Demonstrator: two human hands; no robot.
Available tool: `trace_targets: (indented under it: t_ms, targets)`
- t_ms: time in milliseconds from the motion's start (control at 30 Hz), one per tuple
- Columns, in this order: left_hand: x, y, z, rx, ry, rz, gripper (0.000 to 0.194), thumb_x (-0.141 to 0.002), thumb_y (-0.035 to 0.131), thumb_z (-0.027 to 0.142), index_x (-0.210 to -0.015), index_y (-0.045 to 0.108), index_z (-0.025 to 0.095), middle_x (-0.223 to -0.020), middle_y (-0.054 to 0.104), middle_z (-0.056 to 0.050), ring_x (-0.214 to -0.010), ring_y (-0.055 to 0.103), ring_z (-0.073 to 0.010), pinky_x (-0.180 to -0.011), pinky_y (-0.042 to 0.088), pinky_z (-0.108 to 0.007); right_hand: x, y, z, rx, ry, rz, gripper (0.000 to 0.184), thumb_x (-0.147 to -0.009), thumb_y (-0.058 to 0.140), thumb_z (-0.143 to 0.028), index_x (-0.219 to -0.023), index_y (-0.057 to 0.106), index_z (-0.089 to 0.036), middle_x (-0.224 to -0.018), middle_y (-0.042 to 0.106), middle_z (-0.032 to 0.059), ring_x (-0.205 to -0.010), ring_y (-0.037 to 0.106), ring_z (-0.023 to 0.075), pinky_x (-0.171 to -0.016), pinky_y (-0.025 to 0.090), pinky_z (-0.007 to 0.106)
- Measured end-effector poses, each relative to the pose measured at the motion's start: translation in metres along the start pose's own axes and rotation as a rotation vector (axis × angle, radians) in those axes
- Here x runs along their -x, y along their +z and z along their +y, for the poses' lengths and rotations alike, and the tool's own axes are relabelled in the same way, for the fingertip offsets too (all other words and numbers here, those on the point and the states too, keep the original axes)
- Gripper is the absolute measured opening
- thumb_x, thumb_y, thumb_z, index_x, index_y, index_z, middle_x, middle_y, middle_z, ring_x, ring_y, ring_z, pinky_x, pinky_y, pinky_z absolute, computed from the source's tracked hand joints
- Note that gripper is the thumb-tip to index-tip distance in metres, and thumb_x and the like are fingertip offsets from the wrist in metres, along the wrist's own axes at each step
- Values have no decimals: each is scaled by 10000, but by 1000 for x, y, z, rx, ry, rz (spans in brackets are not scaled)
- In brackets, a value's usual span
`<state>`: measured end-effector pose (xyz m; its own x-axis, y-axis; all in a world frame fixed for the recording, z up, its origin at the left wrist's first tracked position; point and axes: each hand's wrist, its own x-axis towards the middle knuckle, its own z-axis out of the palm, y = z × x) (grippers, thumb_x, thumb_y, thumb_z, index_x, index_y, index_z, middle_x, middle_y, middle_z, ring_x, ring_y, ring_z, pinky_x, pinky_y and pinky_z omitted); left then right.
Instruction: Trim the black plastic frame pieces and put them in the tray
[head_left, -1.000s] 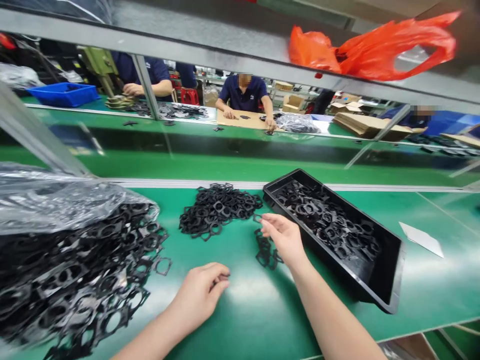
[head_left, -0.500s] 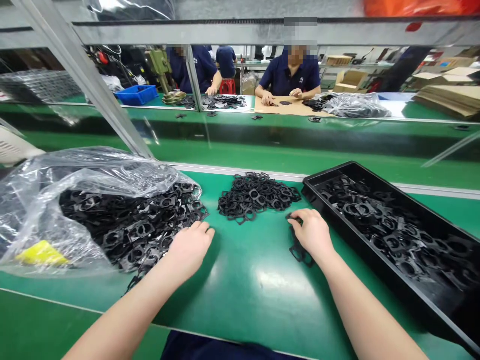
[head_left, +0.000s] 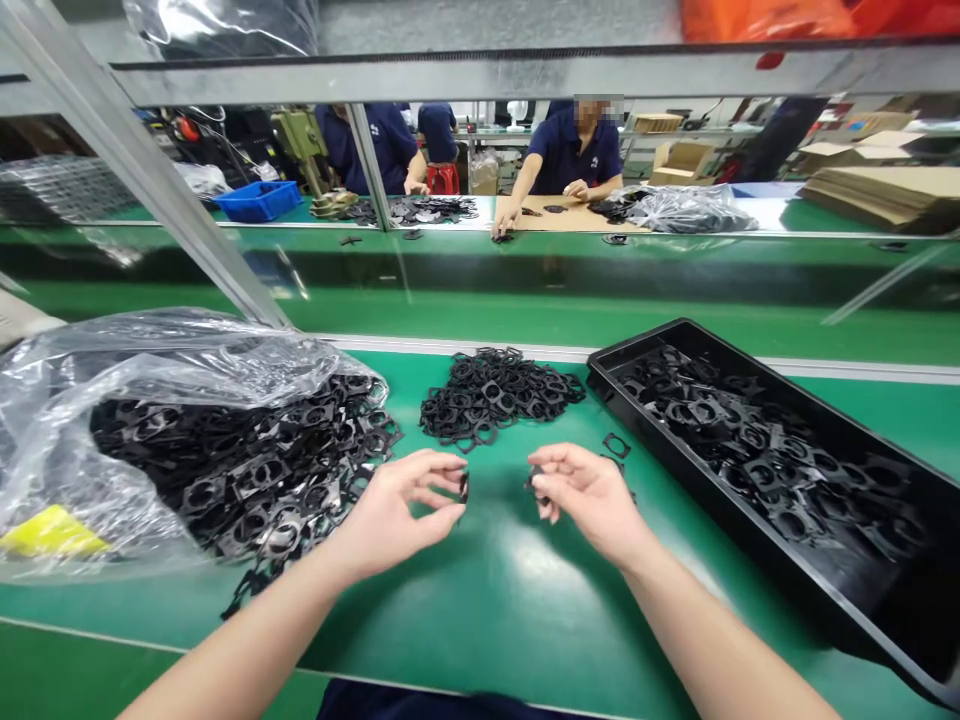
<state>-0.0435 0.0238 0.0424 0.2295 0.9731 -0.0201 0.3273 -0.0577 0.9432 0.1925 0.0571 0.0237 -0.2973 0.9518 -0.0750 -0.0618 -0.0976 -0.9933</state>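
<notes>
My left hand (head_left: 409, 505) is closed at the fingertips on a thin black part (head_left: 464, 487), seen edge-on over the green table. Opposite it, my right hand (head_left: 581, 495) pinches another small black part (head_left: 533, 478); most of it is hidden by the fingers. A gap separates the two hands. Just beyond them lies a pile of flat black ring-shaped plates (head_left: 502, 395). Left of my left hand, similar plates (head_left: 277, 485) spill from a clear plastic bag (head_left: 187, 345). A loose plate (head_left: 616, 446) rests beyond my right hand, with others partly hidden behind it.
A long black tray (head_left: 757, 525) holding many plates stands on the right. A metal post (head_left: 180, 180) slants up at the left. Behind a green belt (head_left: 465, 312), co-workers in dark shirts sit at another bench; one person's hand (head_left: 506, 222) reaches to its edge.
My right hand has left the loose plates by the tray and come inward with a black part. My left hand has moved right from the bag's heap and now holds a part.
</notes>
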Motion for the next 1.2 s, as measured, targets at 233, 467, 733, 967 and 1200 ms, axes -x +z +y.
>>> trace_targets:
  t_ms: [233,467,733,967,1200]
  targets:
    - [-2,69,1,725,-213,68,198,-812,629,277,-958,629,143,-889,691,-63,-734,615,-128,-655,520,-238,17,21,-2,-189,89,-127,270,-699,743,-330,-812,578,-149,-584,627,-10,-492,634,125,-435,474,189]
    - [-10,75,-2,675,-257,65,270,-846,587,344,-1058,552,180,-863,695,-35,-818,638,-161,-730,541,-280,15,19,4,157,-115,22,167,-795,647,-300,-724,595,-158,-646,575,1,-552,539,106,-514,446,222]
    - [-3,70,-9,525,-143,96,174,-888,521,289,-1042,545,213,-883,679,-11,-863,628,-144,-771,518,-245,17,22,4,434,-207,43,127,-842,611,-256,-762,656,-169,-628,533,-7,-549,478,112,-523,389,225]
    - [1,69,-12,304,-35,46,159,-934,424,272,-1060,512,229,-852,655,1,-725,593,-119,-789,512,-270,18,22,4,540,-266,14,118,-878,561,-215,-820,654,-173,-682,609,12,-593,528,124,-567,408,231]
    - [5,68,-15,128,72,34,262,-937,408,226,-1186,484,248,-1004,683,-36,-862,648,-142,-812,517,-264,21,21,3,615,-311,59,141,-878,555,-212,-764,618,-158,-625,523,-8,-543,457,107,-528,369,227]
